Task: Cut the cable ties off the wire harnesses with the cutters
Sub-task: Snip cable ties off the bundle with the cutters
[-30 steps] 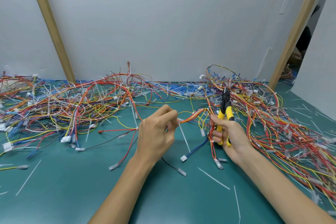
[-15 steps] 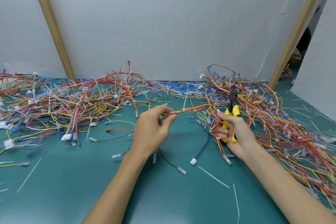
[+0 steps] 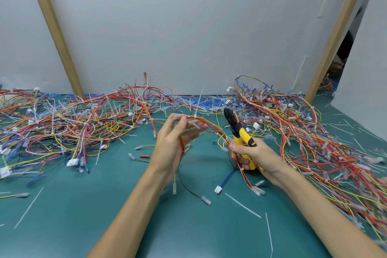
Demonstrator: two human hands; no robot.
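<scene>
Risk: cutters (image 3: 240, 132), gripped in my right hand (image 3: 254, 154), could nick wires beside the cable tie (image 3: 196, 111); my left hand (image 3: 172, 142) pinches the harness (image 3: 209, 124) loosely.

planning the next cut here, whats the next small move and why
Probably tip the cutters left until their jaws straddle the white cable tie standing up from the harness. The left hand holds that red strand raised, the tie sits just past its grip, and the right hand grips the cutters pointing up close beside it, not touching.
</scene>
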